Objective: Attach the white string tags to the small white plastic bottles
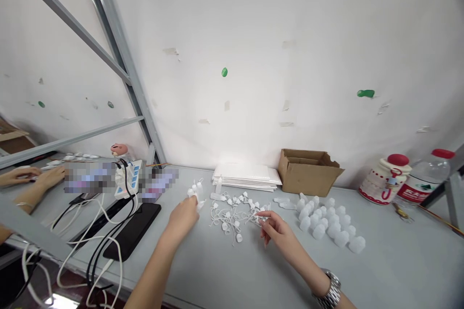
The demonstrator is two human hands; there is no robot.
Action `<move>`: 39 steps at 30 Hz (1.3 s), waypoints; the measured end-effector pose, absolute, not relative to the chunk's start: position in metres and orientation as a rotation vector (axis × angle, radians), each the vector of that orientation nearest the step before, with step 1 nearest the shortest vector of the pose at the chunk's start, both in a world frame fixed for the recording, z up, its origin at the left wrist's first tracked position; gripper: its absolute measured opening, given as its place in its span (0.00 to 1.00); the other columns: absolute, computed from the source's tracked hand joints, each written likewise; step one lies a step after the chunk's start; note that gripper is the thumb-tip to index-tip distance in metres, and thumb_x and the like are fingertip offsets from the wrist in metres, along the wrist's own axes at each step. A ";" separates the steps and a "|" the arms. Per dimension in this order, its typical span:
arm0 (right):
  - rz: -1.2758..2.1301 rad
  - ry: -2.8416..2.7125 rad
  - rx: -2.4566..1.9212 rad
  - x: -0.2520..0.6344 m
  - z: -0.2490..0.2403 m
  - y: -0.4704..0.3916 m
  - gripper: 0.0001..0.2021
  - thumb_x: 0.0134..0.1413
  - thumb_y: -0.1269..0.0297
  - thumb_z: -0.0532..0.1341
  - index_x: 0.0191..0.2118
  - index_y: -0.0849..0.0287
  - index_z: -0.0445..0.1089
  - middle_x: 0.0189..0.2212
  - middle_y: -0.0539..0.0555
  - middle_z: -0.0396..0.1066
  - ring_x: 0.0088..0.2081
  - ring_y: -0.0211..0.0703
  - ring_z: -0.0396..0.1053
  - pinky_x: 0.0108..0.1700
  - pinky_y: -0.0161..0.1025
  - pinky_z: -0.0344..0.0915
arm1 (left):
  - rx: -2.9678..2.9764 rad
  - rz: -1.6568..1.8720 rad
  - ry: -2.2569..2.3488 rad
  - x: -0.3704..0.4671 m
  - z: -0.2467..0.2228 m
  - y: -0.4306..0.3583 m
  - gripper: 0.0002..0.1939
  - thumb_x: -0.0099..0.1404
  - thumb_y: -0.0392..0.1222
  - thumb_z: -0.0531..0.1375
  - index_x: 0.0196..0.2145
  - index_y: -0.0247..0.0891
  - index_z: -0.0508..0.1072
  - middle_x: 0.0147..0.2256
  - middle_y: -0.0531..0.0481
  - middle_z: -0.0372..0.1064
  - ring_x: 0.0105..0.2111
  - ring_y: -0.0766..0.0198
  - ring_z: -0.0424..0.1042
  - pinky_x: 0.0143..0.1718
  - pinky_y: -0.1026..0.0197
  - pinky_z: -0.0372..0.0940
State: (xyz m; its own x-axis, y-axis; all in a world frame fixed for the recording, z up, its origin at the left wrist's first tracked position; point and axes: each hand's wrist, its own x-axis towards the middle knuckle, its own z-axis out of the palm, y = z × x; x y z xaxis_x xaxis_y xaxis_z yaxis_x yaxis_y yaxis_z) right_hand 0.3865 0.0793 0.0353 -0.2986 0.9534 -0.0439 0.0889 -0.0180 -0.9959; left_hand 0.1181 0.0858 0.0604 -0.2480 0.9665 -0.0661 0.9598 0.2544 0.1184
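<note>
My left hand (184, 216) is closed round several small white bottles (196, 190) left of the middle of the grey table (224, 270). To its right lies a loose spread of white caps with thin strings (237, 224). My right hand (273, 228), a metal watch on its wrist, reaches the right edge of this spread; its thumb and index finger close on a small white cap or string. Several frosted white rounded pieces (334, 229) stand in rows farther right. A few clear small bottles (284, 203) lie between the strings and those rows.
Behind are stacked white envelopes (246, 176) and an open cardboard box (310, 178). A cream jar (380, 181) and large bottle (422, 183) stand right. Left are a black phone (133, 231), cables, a power strip (126, 179), a metal frame (123, 58) and another person's hands (47, 178).
</note>
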 end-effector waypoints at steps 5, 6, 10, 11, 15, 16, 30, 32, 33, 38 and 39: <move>1.414 -1.492 -1.150 0.387 0.038 0.079 0.20 0.44 0.46 0.56 0.37 0.58 0.65 0.18 0.45 0.63 0.21 0.38 0.64 0.26 0.38 0.63 | 1.634 0.366 2.491 0.077 0.060 0.093 0.12 0.52 0.34 0.54 0.37 0.37 0.67 0.37 0.45 0.72 0.37 0.58 0.70 0.33 0.63 0.59; 1.411 -1.492 -1.147 0.387 0.038 0.079 0.20 0.44 0.46 0.56 0.37 0.58 0.65 0.18 0.45 0.63 0.21 0.38 0.64 0.26 0.38 0.63 | 1.589 0.412 2.516 0.072 0.058 0.096 0.13 0.52 0.34 0.54 0.37 0.37 0.66 0.37 0.45 0.71 0.38 0.57 0.70 0.33 0.62 0.59; 1.406 -1.494 -1.152 0.387 0.037 0.079 0.19 0.45 0.47 0.56 0.37 0.57 0.65 0.18 0.45 0.63 0.20 0.37 0.64 0.27 0.38 0.63 | 1.513 0.487 2.526 0.064 0.047 0.102 0.08 0.53 0.36 0.55 0.34 0.36 0.67 0.36 0.46 0.72 0.37 0.58 0.70 0.33 0.63 0.59; 1.405 -1.496 -1.155 0.387 0.037 0.079 0.19 0.45 0.47 0.56 0.37 0.58 0.65 0.18 0.44 0.63 0.20 0.37 0.64 0.27 0.38 0.63 | 1.507 0.500 2.513 0.065 0.045 0.103 0.07 0.53 0.36 0.56 0.33 0.36 0.67 0.34 0.47 0.72 0.35 0.59 0.71 0.32 0.64 0.59; 1.395 -1.499 -1.161 0.387 0.034 0.080 0.19 0.46 0.48 0.56 0.38 0.58 0.65 0.18 0.44 0.63 0.20 0.37 0.64 0.27 0.37 0.63 | 1.497 0.547 2.460 0.070 0.037 0.105 0.04 0.53 0.37 0.58 0.29 0.36 0.67 0.31 0.48 0.73 0.33 0.61 0.71 0.30 0.65 0.59; 1.392 -1.501 -1.160 0.387 0.034 0.080 0.18 0.46 0.49 0.56 0.38 0.58 0.65 0.18 0.44 0.63 0.20 0.37 0.64 0.27 0.37 0.63 | 1.494 0.559 2.451 0.072 0.036 0.105 0.04 0.53 0.37 0.58 0.29 0.36 0.67 0.32 0.48 0.73 0.33 0.61 0.71 0.31 0.66 0.59; 1.387 -1.482 -1.147 0.386 0.035 0.079 0.19 0.45 0.48 0.56 0.38 0.58 0.65 0.18 0.45 0.63 0.21 0.38 0.64 0.27 0.38 0.63 | 1.718 0.777 2.693 0.096 0.059 0.083 0.21 0.57 0.41 0.56 0.48 0.35 0.61 0.44 0.40 0.64 0.47 0.51 0.63 0.46 0.57 0.57; 1.400 -1.476 -1.149 0.386 0.035 0.079 0.18 0.46 0.49 0.57 0.38 0.58 0.65 0.18 0.45 0.63 0.21 0.38 0.64 0.27 0.38 0.63 | 1.913 0.914 2.580 0.114 0.065 0.086 0.15 0.60 0.37 0.52 0.46 0.36 0.64 0.43 0.43 0.64 0.46 0.56 0.63 0.49 0.60 0.55; 1.406 -1.476 -1.147 0.386 0.034 0.079 0.18 0.46 0.49 0.57 0.38 0.58 0.65 0.18 0.45 0.63 0.21 0.38 0.64 0.27 0.38 0.63 | 2.017 0.872 2.464 0.124 0.066 0.089 0.14 0.61 0.34 0.50 0.44 0.36 0.65 0.43 0.44 0.64 0.45 0.59 0.64 0.48 0.62 0.56; 1.413 -1.493 -1.107 0.387 0.026 0.081 0.17 0.49 0.51 0.56 0.39 0.58 0.63 0.18 0.44 0.62 0.21 0.37 0.63 0.26 0.37 0.63 | 2.237 0.244 2.261 0.162 0.052 0.111 0.17 0.56 0.27 0.50 0.42 0.36 0.69 0.41 0.44 0.66 0.45 0.58 0.64 0.44 0.60 0.58; 1.412 -1.497 -1.101 0.387 0.025 0.082 0.17 0.49 0.51 0.56 0.39 0.59 0.63 0.18 0.44 0.61 0.21 0.37 0.63 0.26 0.37 0.63 | 2.253 0.200 2.259 0.165 0.049 0.115 0.18 0.56 0.26 0.50 0.42 0.36 0.69 0.41 0.43 0.66 0.45 0.57 0.64 0.44 0.59 0.58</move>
State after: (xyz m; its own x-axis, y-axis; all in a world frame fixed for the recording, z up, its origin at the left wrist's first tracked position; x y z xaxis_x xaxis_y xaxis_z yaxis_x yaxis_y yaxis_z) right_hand 0.3873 0.0815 0.0251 -0.3144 0.9491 -0.0186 0.0740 0.0050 -0.9972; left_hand 0.1655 0.1147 0.0493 -0.0058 0.9919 0.1269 0.9988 -0.0005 0.0493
